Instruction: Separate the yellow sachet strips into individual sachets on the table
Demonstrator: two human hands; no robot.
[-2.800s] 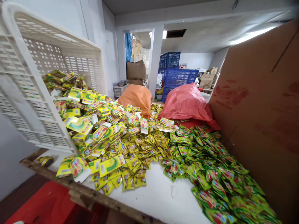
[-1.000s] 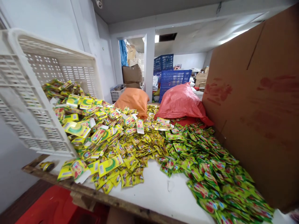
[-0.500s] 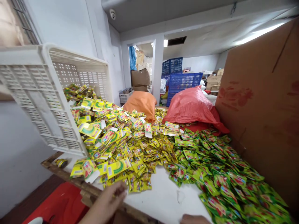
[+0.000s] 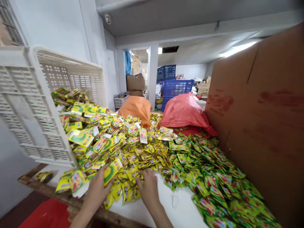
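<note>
My left hand (image 4: 98, 185) is closed around the near end of a yellow carton (image 4: 112, 171) with a green curved band, which is tilted up over the pile. To its right, my right hand (image 4: 149, 186) reaches down at the edge of the yellow sachets (image 4: 131, 193), its thumb and fingers apart and curled toward them. Whether its fingertips touch a sachet I cannot tell. More yellow cartons (image 4: 101, 144) are heaped behind my left hand, some with white flaps open. Green sachets (image 4: 211, 190) spread across the right side.
A white plastic crate (image 4: 53, 133) lies on its side at left, cartons spilling out. An orange sack (image 4: 136, 107) and a red sack (image 4: 186, 110) stand at the back. A large cardboard sheet (image 4: 256, 126) borders the right. The table's wooden edge (image 4: 59, 198) runs along the front.
Both hands have moved forward over the pile. My left hand has taken hold of the yellow carton and tipped it up; my right hand has come in from the bottom edge to the yellow sachets.
</note>
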